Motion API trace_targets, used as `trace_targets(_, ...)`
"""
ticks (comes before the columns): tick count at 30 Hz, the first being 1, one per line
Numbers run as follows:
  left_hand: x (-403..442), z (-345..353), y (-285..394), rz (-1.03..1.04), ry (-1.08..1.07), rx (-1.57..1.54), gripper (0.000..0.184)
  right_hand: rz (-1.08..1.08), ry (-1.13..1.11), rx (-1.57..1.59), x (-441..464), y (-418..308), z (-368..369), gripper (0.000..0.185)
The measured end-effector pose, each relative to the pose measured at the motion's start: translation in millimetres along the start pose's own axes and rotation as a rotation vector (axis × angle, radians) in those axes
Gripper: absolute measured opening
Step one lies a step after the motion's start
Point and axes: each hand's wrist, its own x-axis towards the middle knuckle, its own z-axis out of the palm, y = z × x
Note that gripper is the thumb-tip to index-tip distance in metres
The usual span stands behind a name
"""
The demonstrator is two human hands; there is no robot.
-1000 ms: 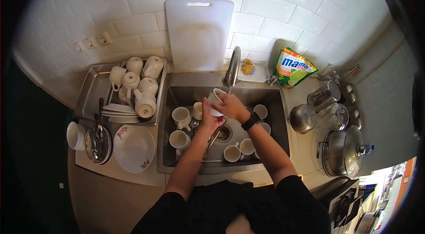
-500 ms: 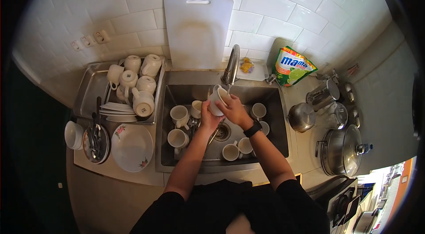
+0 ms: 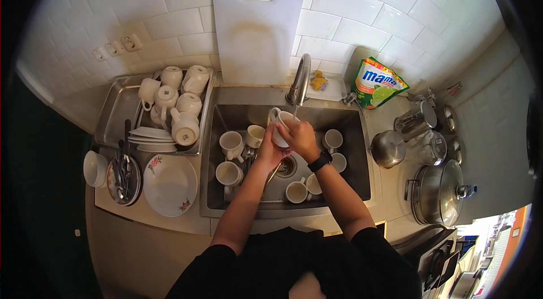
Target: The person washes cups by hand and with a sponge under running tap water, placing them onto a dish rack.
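Under the tap (image 3: 300,81), a white mug (image 3: 279,139) is held over the sink (image 3: 218,124), tilted with its handle toward the back. My left hand (image 3: 271,151) grips its lower left side. My right hand (image 3: 302,142), with a black band at the wrist, is closed at the mug's right side and rim; its fingertips are partly hidden. A thin stream of water runs from the spout toward the mug. Around my hands several white mugs stand in the basin, such as a mug (image 3: 231,143) on the left and a mug (image 3: 332,139) on the right.
Left of the sink, a metal tray (image 3: 116,121) bears upturned mugs and stacked saucers (image 3: 151,141). Nearer are a floral plate (image 3: 169,189) and cutlery (image 3: 120,177) on plates. A detergent pouch (image 3: 378,84), a steel pot (image 3: 388,149) and a lidded pot (image 3: 438,194) stand right.
The mug has tipped so its opening faces more toward the tap, and my right hand has shifted slightly on it. The whole view has moved a little.
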Motion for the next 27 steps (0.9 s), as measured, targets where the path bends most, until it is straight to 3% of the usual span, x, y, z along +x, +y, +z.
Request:
trace_targets(7, -11.9, 20.4, 5.5, 0.172, 0.109, 0.020, 0.038, 0.015, -0.201, 0.193, -4.7, -5.4, -23.8, 0.036)
trace_targets(10, -11.6, 33.2, -6.5, 0.190, 0.205, 0.156, 0.032, 0.160, -0.151, 0.233, -9.4, 7.3, -9.2, 0.033)
trace_targets(14, 20.9, -4.8, -10.8, 0.538, 0.264, 0.952, 0.019, 0.161, -0.080, 0.346, -14.4, 28.2, 0.9, 0.032)
trace_targets(17, 13.2, 21.2, 11.6, 0.631, 0.321, 1.369, 0.017, 0.173, -0.051, 0.372, -24.3, 24.3, -1.9, 0.030)
trace_targets(19, 12.9, 32.9, 20.2, 0.702, 0.313, 1.447, 0.014, 0.207, -0.052, 0.294, -27.2, 14.2, -7.7, 0.027)
trace_targets(22, 17.2, 42.2, 29.8, 0.680, 0.303, 1.497, 0.012, 0.032, -0.053, 0.114, -35.9, 11.9, -2.8, 0.025)
trace_targets(24, 16.6, 49.8, 33.2, 0.594, 0.311, 1.536, 0.011, 0.102, -0.074, 0.102, -39.1, 12.4, -3.1, 0.024)
trace_targets(27, 16.0, 52.2, 27.6, 0.688, 0.187, 1.561, 0.015, 0.199, -0.066, 0.191, -44.8, 13.3, 0.8, 0.025)
